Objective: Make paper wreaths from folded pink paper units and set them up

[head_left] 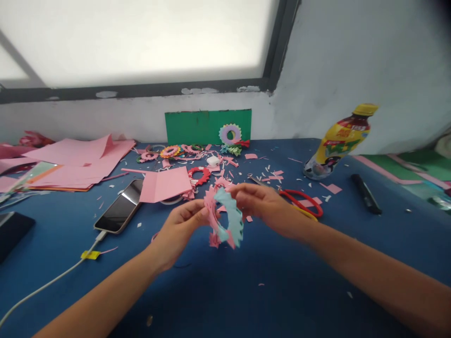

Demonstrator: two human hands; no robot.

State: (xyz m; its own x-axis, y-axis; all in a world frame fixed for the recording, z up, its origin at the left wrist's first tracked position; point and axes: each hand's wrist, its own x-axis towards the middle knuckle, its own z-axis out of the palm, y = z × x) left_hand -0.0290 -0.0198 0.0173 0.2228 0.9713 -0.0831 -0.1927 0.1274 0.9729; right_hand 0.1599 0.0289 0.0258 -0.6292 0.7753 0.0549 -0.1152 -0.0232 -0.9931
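Pink-and-blue toothed paper ring (234, 217), held above blue table (282, 291)
Left hand (181, 230) pinches pink side; right hand (268, 206) pinches blue edge; yellow-capped bottle (336, 143) stands at right; label (341, 144) lettering too blurred to read.

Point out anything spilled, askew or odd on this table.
Pink and white scraps lie strewn across the table, some beside the scissors, looking like uncleared litter. The bottle leans right in the picture, though lens distortion may cause that.

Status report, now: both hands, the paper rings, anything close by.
Left hand pinching pink toothed paper ring. Right hand touching light-blue paper ring, upper edge. Scissors close behind right hand; paper scraps scattered beyond.
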